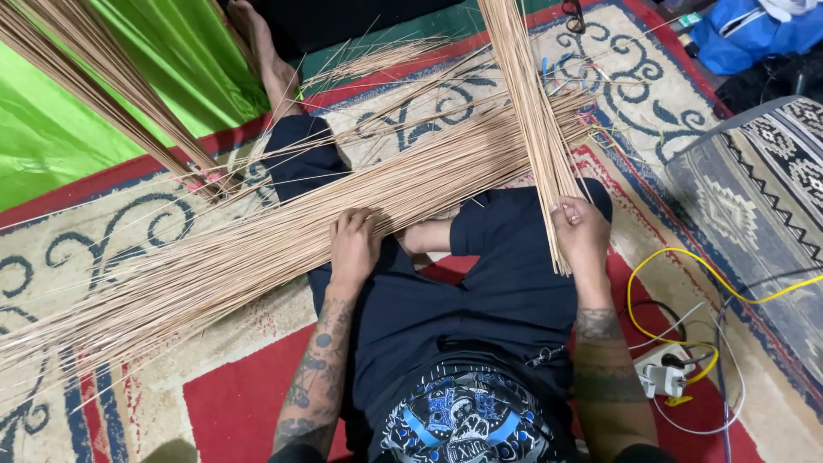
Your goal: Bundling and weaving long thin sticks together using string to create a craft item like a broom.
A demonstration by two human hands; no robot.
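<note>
I sit on a patterned rug with one leg stretched out and the other folded. A long, thick sheaf of thin tan sticks (257, 249) lies slantwise across my lap, from the lower left to the upper right. My left hand (353, 244) rests on this sheaf near my knee, fingers curled over the sticks. My right hand (583, 233) grips a narrower bundle of the same sticks (530, 103), which rises steeply toward the top of the view and crosses over the big sheaf.
Another fan of sticks (111, 94) leans at the upper left over green cloth (51, 129). A yellow cable (677, 283) and a white power strip (664, 373) lie at my right. A grey patterned cushion (763, 197) and a blue bag (746, 34) sit further right.
</note>
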